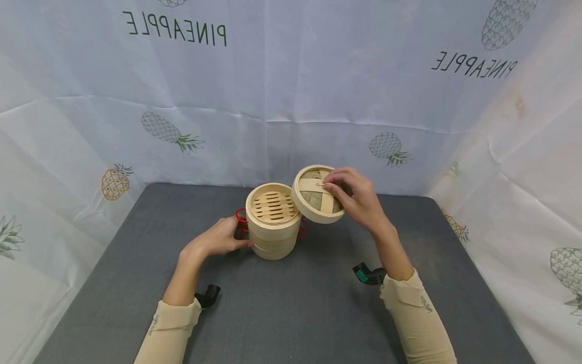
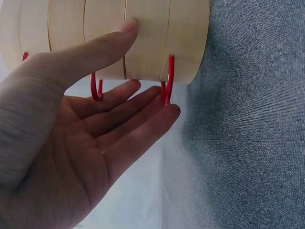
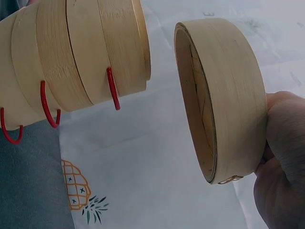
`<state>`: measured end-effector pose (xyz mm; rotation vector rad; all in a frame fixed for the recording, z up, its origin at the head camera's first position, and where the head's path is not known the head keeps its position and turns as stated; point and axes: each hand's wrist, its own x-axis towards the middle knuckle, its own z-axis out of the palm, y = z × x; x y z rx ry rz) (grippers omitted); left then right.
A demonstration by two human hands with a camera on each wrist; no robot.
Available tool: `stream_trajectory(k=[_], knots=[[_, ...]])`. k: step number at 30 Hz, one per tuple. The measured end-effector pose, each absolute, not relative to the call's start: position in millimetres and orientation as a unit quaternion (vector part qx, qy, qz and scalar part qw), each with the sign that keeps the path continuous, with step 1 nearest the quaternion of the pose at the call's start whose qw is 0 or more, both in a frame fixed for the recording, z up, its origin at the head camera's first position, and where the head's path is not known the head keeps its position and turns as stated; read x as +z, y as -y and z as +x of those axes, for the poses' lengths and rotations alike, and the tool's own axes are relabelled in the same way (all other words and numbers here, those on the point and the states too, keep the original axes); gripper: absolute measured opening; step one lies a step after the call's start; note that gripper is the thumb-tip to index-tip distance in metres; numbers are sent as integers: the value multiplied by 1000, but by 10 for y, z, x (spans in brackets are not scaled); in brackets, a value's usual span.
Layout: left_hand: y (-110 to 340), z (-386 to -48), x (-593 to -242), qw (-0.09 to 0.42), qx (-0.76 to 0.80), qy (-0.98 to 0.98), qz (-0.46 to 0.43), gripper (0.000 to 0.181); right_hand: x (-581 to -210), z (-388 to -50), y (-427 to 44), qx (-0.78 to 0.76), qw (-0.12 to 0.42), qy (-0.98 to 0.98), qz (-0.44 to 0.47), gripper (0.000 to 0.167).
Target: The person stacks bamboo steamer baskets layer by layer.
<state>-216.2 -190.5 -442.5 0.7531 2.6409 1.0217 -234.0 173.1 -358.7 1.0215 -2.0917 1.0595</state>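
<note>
A round bamboo steamer (image 1: 273, 240) of stacked tiers stands on the table, its slatted inside showing at the top. Red loop handles (image 2: 170, 78) stick out from its sides. My left hand (image 1: 220, 236) holds the steamer's left side, thumb on the wall and fingers around by the handles. To the upper right, my right hand (image 1: 356, 197) pinches the woven bamboo lid (image 1: 313, 207) at the middle of its crossed strips. The lid is tilted in the air; in the right wrist view a gap separates it from the steamer wall (image 3: 86, 52).
The dark grey tabletop (image 1: 291, 313) spreads around the steamer. A white cloth (image 1: 282, 76) with pineapple prints hangs behind and at both sides. Black wrist-worn devices (image 1: 370, 274) stick out from both forearms above the table.
</note>
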Motion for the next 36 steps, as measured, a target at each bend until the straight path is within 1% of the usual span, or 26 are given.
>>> stream_trajectory(k=[15,36], knots=[[1907,-2173,-4434,105,344,-898,254,50,-3576,-2352,-1579,403,270,782,390,14],[1903,-2191,-4443,102,335,-902,254,53,-3575,-2361,-1374,390,272,784,399,13]])
